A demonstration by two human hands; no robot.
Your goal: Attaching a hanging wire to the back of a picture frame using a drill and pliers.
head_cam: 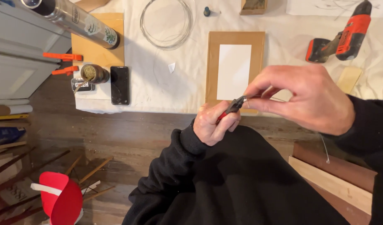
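A white cloth [283, 46] covers the tabletop, with dark wood floor [116, 133] below it. Black sleeves [241, 179] fill the lower middle of the view. At the far right of the cloth lies a red drill [345, 35]. In the middle sits a brown frame [213, 62] around a white card. A steel flask [75, 18] leans in from the upper left over a tan board [100, 52]. A wire coil [166, 25] lies at the top, a black phone [119, 84] at the cloth's left edge beside a small cup [93, 73].

The right hand [304, 98] hovers over the frame's lower corner, its grip pinched shut on a thin wire [323, 143] that trails down to the right. The left hand [214, 123] is just below, its grip closed around red-handled pliers [232, 106], whose dark tip meets the right fingertips. Whether the tip bites the wire cannot be told.
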